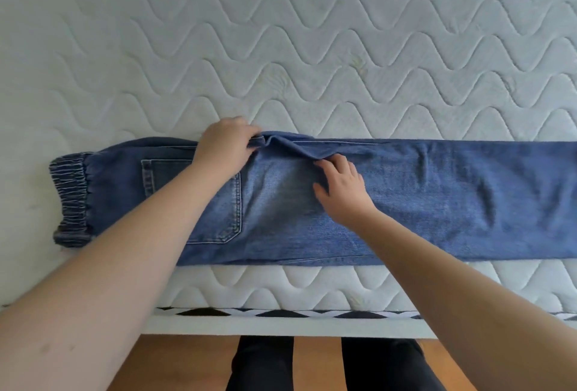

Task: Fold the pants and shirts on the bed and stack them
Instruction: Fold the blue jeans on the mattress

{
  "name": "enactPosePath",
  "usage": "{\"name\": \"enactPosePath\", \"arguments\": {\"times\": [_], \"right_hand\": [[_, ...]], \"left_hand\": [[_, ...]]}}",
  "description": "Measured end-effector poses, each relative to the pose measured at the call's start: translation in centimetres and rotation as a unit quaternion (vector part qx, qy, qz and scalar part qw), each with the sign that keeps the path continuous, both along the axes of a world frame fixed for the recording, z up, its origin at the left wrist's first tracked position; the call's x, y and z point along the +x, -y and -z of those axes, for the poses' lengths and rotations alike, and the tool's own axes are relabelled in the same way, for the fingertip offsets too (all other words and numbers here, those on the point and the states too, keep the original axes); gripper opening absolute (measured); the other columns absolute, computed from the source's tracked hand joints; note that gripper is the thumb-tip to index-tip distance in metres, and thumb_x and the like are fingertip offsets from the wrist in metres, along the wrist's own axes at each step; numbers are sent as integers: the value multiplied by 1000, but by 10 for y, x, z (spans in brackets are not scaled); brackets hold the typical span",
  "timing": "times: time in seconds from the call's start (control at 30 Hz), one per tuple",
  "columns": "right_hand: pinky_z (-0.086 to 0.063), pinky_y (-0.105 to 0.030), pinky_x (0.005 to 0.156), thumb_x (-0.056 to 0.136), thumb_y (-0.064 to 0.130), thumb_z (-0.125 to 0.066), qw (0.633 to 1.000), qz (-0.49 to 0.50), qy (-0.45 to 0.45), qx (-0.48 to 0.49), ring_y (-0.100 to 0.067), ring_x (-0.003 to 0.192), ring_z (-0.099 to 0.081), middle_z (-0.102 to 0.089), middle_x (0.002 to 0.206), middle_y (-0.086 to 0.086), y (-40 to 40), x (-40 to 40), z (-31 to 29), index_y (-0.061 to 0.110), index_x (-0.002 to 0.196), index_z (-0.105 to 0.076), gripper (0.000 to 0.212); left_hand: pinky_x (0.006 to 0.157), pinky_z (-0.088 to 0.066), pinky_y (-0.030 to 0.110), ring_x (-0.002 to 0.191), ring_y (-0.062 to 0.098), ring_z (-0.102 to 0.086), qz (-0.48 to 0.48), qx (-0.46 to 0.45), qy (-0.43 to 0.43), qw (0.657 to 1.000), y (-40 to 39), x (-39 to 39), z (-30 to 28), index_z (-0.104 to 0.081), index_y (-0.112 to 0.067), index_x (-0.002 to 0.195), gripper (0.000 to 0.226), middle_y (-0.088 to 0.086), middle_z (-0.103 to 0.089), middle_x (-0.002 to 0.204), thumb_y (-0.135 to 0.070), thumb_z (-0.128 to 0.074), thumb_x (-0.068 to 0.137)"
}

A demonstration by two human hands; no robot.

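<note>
Right hand [342,190] flat on jeans [437,200] (fingers spread), left hand [224,148] fingers pinching far edge.

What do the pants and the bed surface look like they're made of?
The pants look like blue denim: faded weave, contrast stitching round the back pocket, gathered elastic waistband. The mattress seems to be white quilted fabric, matte, stitched in wavy lines; its filling can't be seen.
</note>
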State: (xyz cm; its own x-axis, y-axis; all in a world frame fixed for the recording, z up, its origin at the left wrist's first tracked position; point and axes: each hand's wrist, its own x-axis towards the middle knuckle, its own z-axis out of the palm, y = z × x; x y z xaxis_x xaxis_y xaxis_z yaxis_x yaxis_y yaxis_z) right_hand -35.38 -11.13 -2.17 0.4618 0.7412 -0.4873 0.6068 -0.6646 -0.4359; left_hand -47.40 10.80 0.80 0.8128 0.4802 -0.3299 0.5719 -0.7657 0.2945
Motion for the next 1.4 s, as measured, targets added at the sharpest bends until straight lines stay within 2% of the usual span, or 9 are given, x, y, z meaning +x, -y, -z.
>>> {"name": "enactPosePath", "arguments": {"times": [0.13, 0.23, 0.3, 0.43, 0.67, 0.9, 1.07, 1.2, 1.4], "right_hand": [[-35, -33, 99, 97, 25, -52, 988, 124, -87, 40, -23, 122, -44, -48, 134, 0, -5, 7, -2, 18, 134, -51, 37], [-35, -26, 94, 98, 24, -49, 969, 199, -129, 65, -16, 117, -50, -50, 122, 10, -4, 6, -8, 22, 132, -53, 34], [-36, -31, 100, 98, 23, -48, 972, 216, -80, 54, -18, 120, -48, -52, 125, 7, 2, 1, -10, 20, 132, -53, 35], [-24, -39, 107, 97, 21, -48, 971, 203, 125, -2, -28, 127, -40, -52, 135, -5, 19, -18, -14, 16, 134, -52, 37], [-13, -38, 121, 103, 35, -27, 983, -38, 121, 130, -23, 147, -26, -35, 157, -3, -29, -60, -20, 15, 146, -45, 51], [7, -34, 122, 104, 50, -20, 979, -137, 147, -13, -15, 152, 1, -1, 165, 0, -28, -49, 27, 21, 157, -5, 63], [6, -37, 122, 100, 63, -9, 977, -36, 196, -74, -12, 151, 8, 13, 164, 7, 36, -4, 38, 28, 155, 13, 69], [5, -40, 122, 95, 68, -2, 975, 22, 194, -102, -14, 151, 3, 6, 165, 6, 68, 18, 36, 27, 156, 11, 74], [6, -38, 122, 96, 65, -1, 978, 20, 189, -86, -13, 151, 3, 5, 165, 7, 80, 24, 34, 28, 156, 9, 71]], "left_hand": [[84, -42, 48, 100, 38, -57, 70, 125, 111, 983, 36, -34, 0, -62, -9, 131, 55, 17, -60, 110, 4, -56, 78], [112, -32, 49, 135, 34, -42, 73, 121, 54, 988, 63, -55, 14, -39, -9, 149, 62, 14, -43, 150, -7, -46, 88], [119, -21, 52, 147, 32, -26, 56, 93, -11, 994, 77, -65, 27, -22, -11, 156, 71, 12, -24, 162, -20, -52, 92], [121, -5, 55, 153, 27, -1, 18, 76, -61, 995, 97, -71, 53, 4, -18, 158, 76, 9, 4, 166, -54, -30, 100], [116, 21, 47, 149, 20, 20, 3, 86, -89, 992, 94, -68, 70, 25, -22, 151, 77, 2, 22, 163, -63, -7, 94], [123, 3, 44, 153, 19, 3, -12, 71, -30, 997, 94, -72, 73, 17, -19, 154, 82, 0, 15, 163, -64, -20, 95], [122, 5, 48, 153, 22, 6, 3, 94, -25, 995, 95, -73, 78, 19, -25, 154, 78, 3, 15, 164, -63, -16, 96], [122, -3, 53, 153, 28, -3, 36, 102, -6, 994, 94, -77, 76, 7, -32, 157, 70, 9, 8, 166, -58, -20, 98], [123, -7, 52, 152, 23, -14, 63, 126, -13, 990, 95, -71, 60, -17, -18, 158, 66, 7, -12, 166, -46, -30, 99]]}}
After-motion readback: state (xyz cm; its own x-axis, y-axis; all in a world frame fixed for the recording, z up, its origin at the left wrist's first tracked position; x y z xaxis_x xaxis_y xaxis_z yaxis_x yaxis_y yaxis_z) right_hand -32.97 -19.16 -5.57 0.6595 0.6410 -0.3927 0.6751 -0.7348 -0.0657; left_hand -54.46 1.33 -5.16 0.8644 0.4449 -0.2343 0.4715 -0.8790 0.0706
